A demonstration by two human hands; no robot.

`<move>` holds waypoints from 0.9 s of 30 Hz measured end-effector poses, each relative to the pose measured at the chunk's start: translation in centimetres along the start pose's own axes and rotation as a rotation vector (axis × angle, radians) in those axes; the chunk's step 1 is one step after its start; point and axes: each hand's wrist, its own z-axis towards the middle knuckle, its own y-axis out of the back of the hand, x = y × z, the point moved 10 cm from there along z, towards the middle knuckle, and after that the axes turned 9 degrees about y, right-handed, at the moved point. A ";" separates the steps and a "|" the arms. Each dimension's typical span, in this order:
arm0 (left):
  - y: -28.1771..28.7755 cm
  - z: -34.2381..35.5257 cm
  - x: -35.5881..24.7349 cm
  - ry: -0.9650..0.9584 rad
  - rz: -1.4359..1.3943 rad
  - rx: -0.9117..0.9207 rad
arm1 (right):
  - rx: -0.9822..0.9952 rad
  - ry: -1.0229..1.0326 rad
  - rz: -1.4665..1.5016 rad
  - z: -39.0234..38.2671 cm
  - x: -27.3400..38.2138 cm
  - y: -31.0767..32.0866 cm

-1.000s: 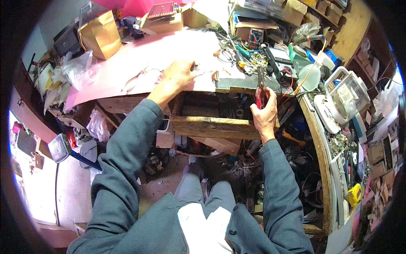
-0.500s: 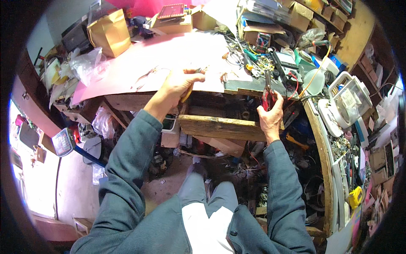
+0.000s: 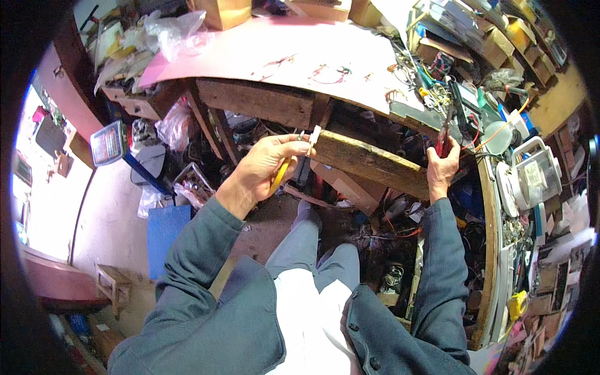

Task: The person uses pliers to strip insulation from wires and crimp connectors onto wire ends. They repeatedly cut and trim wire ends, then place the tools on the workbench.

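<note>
My left hand (image 3: 262,165) is closed in front of the open drawer, below the tabletop edge. A small white piece (image 3: 315,135), like a connector, is pinched between its thumb and fingertips. Under the palm hangs the yellow handle (image 3: 280,177) of a hand tool; its working end is mostly hidden by the fingers. My right hand (image 3: 442,170) grips red-handled pliers (image 3: 444,145) by the drawer's right end, dark jaws pointing up and away. On the pink-white sheet (image 3: 250,50) covering the table lie several thin wire leads (image 3: 330,75).
The wooden drawer (image 3: 375,164) juts out toward me. Tangled wires (image 3: 431,94) and tools crowd the table's right corner, near a clear plastic box (image 3: 536,172). A blue panel (image 3: 169,240) leans at left. Cardboard (image 3: 347,186) and clutter lie below.
My left hand has come down from over the tabletop to in front of the drawer, and the white piece now shows. My right hand keeps the pliers. The whole view has shifted.
</note>
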 end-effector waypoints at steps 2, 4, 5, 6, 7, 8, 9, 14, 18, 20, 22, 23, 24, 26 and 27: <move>0.9 -1.3 1.1 0.009 -0.070 -0.029 | -0.015 0.014 0.122 -0.8 2.1 0.0; 1.1 -2.5 2.1 0.036 -0.098 0.006 | 0.087 -0.090 0.320 -3.0 4.6 -0.8; 1.1 -2.8 2.6 0.037 -0.099 -0.026 | 0.151 -0.105 0.431 -4.5 6.2 -1.3; 1.2 -3.2 3.1 0.037 -0.097 -0.062 | 0.215 -0.124 0.546 -6.3 7.7 -2.0; 1.9 -3.6 3.8 0.064 -0.104 -0.130 | 0.318 -0.163 0.595 -8.5 9.2 -3.0; 2.1 -3.7 4.2 0.055 -0.099 -0.134 | 0.420 -0.202 0.635 -10.9 10.7 -3.8; 2.2 -3.8 4.7 0.050 -0.095 -0.136 | 0.486 -0.236 0.647 -13.4 11.9 -4.2; 3.7 -4.8 5.5 -0.102 0.087 -0.290 | 0.657 -0.419 0.763 -22.8 15.8 -5.5; 3.4 -5.3 5.8 -0.203 0.157 -0.374 | 0.713 -0.339 0.727 -24.7 17.9 -5.9; 3.4 -5.6 6.3 -0.185 0.174 -0.390 | 0.765 -0.335 0.729 -25.0 18.9 -6.0; 3.3 -5.8 6.6 -0.183 0.195 -0.402 | 0.783 -0.294 0.706 -25.0 19.7 -5.9; 3.4 -5.9 6.8 -0.193 0.203 -0.407 | 0.793 -0.274 0.694 -25.0 20.0 -5.9; 3.3 -5.8 7.0 -0.203 0.214 -0.404 | 0.798 -0.255 0.678 -24.9 20.3 -5.7; 3.1 -5.7 7.3 -0.219 0.220 -0.390 | 0.809 -0.219 0.644 -24.7 20.9 -5.3; 3.1 -5.9 7.5 -0.225 0.217 -0.386 | 0.834 -0.241 0.629 -24.9 21.2 -5.4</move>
